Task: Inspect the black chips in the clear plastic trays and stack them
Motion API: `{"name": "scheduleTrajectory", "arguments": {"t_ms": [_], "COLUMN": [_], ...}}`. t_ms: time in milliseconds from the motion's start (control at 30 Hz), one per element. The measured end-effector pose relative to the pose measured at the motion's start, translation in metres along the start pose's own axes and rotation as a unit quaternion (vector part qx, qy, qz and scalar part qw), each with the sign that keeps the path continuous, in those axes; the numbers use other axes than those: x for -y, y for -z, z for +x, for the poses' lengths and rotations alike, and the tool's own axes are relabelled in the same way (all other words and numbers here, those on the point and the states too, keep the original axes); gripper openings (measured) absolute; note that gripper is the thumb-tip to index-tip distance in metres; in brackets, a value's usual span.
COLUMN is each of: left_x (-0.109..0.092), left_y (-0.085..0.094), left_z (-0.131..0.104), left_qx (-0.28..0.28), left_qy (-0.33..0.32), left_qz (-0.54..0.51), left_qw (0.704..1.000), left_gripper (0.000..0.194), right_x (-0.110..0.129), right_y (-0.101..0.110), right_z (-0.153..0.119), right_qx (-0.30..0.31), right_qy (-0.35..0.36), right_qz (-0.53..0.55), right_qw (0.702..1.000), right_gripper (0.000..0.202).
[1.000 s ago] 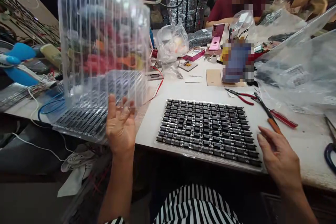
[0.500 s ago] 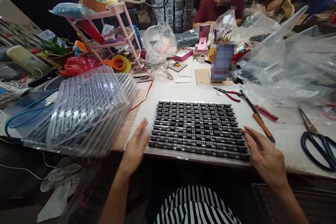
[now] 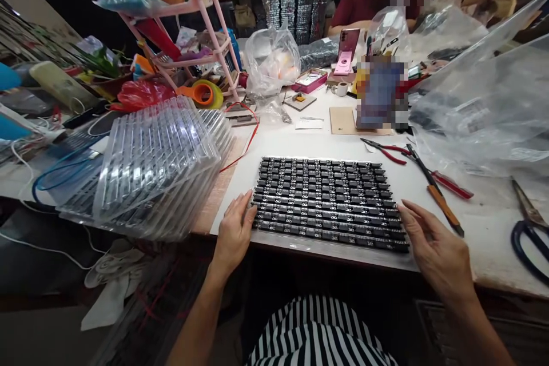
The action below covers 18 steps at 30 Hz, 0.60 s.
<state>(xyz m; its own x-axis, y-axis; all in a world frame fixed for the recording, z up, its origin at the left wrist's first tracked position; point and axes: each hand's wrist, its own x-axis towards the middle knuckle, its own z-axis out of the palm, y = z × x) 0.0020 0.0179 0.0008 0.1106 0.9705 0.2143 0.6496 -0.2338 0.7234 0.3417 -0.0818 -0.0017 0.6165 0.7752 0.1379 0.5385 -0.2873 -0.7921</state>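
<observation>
Rows of small black circuit boards point(image 3: 321, 203) fill a clear plastic tray point(image 3: 300, 245) at the front edge of the white table. My left hand point(image 3: 235, 229) is at the tray's left end, its thumb and fingers closed against the edge. At the opposite end, my right hand point(image 3: 441, 249) grips the right edge between thumb and fingers. The tray lies between the two hands, and the fingertips are partly hidden at its sides.
A stack of clear trays point(image 3: 158, 166) stands left, below a pink shelf point(image 3: 210, 28). Pliers point(image 3: 390, 151), an orange-handled tool point(image 3: 441, 200) and scissors point(image 3: 532, 234) lie right, near plastic bags point(image 3: 484, 108). A person in a dark red shirt point(image 3: 355, 0) sits across.
My left hand has come in to the tray's left edge, from slightly apart. My right hand stays at the right edge. The whole view has shifted a little.
</observation>
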Motion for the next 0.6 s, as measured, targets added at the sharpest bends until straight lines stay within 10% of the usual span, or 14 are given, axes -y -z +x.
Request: {"name": "scheduleTrajectory", "arguments": {"t_ms": [467,600], "left_x": [0.002,0.004], "left_y": [0.009,0.005], "left_z": [-0.005,0.02], "left_qx": [-0.074,0.001], "left_qy": [0.065,0.059], "left_qz": [-0.029,-0.059], "left_qw": [0.995,0.997], "left_gripper": [0.043,0.053], "right_x": [-0.008,-0.009], "right_y": [0.006,0.001], "right_z": [-0.004,0.017], "right_qx": [-0.047,-0.005], "right_qy": [-0.04,-0.017], "right_qz": [0.043,0.043], "right_qw": [0.997,0.999], "right_gripper": [0.041,0.043]}}
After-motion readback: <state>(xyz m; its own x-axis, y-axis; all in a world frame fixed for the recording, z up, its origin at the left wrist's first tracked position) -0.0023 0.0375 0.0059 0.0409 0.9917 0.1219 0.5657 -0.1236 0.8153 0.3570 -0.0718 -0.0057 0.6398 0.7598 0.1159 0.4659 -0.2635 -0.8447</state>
